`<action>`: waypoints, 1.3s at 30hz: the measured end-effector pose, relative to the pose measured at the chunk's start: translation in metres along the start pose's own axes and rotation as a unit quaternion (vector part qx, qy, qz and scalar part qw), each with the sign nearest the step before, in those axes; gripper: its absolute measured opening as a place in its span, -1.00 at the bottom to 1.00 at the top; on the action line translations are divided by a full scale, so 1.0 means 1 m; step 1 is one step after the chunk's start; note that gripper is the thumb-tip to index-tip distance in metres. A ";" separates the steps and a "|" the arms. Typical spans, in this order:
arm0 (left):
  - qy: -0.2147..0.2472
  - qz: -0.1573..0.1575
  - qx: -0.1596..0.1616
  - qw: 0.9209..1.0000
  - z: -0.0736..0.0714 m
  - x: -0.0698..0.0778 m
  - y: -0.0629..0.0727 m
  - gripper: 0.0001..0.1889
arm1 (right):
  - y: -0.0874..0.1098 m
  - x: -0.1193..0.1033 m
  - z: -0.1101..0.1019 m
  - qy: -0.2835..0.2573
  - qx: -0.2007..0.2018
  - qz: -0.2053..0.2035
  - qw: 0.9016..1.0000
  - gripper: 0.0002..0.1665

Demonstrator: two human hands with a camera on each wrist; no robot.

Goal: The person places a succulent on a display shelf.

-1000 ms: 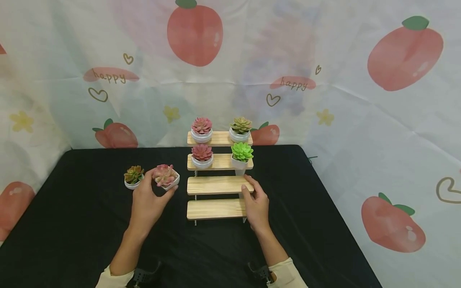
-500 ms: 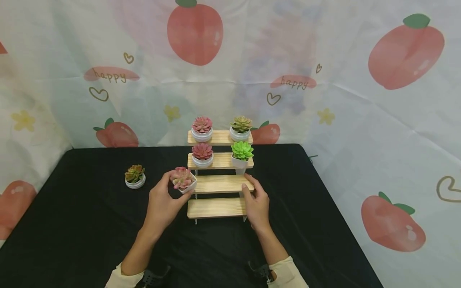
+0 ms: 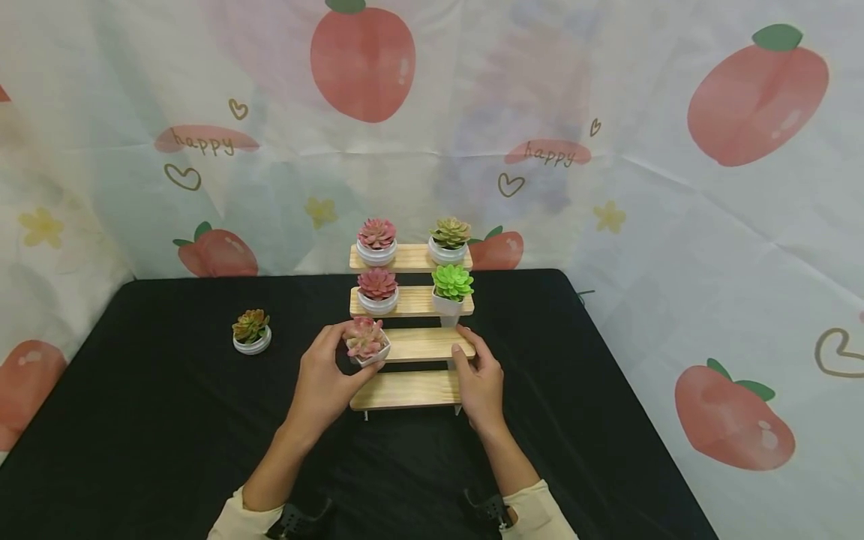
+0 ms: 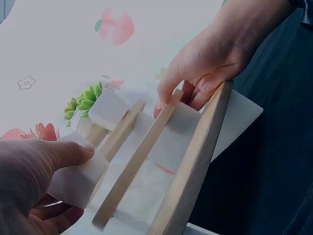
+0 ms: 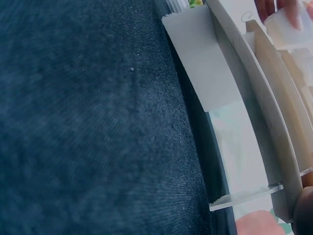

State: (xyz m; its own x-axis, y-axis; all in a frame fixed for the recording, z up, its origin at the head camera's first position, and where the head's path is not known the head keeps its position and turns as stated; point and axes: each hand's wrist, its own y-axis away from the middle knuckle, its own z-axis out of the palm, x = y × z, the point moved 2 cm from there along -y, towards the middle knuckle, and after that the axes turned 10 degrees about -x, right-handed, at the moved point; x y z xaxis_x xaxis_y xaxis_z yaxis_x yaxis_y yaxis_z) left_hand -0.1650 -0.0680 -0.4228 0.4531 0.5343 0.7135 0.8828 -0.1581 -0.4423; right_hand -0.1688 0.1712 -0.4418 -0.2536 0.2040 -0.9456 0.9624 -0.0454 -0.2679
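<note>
My left hand pinches a pink potted succulent by its angular white pot, at the left end of the third board down of a wooden tiered display stand. Whether the pot touches that board is hard to tell. In the left wrist view, thumb and fingers hold the white pot beside the boards. My right hand grips the right end of the same board, thumb in front and fingers behind. On the upper two boards stand two pink succulents, a dull green one and a bright green one.
A brownish-green succulent in a round white pot stands on the black-covered table, left of the stand. Behind the table hangs a pale cloth printed with peaches. Clear side supports carry the boards.
My left hand has carried the pink succulent rightward, from beside the brownish-green one to the third board's left end. The right hand stays on the stand.
</note>
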 end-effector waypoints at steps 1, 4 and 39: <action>0.000 0.001 -0.001 1.000 0.001 0.000 -0.001 -0.29 | 0.000 0.000 0.000 0.002 0.001 0.001 1.000 -0.60; 0.006 0.003 -0.005 1.000 0.004 0.001 -0.002 -0.29 | 0.000 0.000 0.000 0.004 0.002 0.002 1.000 -0.60; 0.011 -0.032 -0.035 0.999 0.013 -0.001 -0.010 -0.25 | -0.009 0.044 -0.002 0.001 -0.008 0.000 1.000 -0.58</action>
State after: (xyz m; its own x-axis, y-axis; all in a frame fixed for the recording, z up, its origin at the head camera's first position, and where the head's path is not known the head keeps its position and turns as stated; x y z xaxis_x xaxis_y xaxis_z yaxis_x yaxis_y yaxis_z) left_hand -0.1761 -0.0559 -0.4256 0.3969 0.5274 0.7512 0.9165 -0.1826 -0.3560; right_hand -0.1886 0.1827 -0.4805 -0.2542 0.2054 -0.9451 0.9636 -0.0294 -0.2656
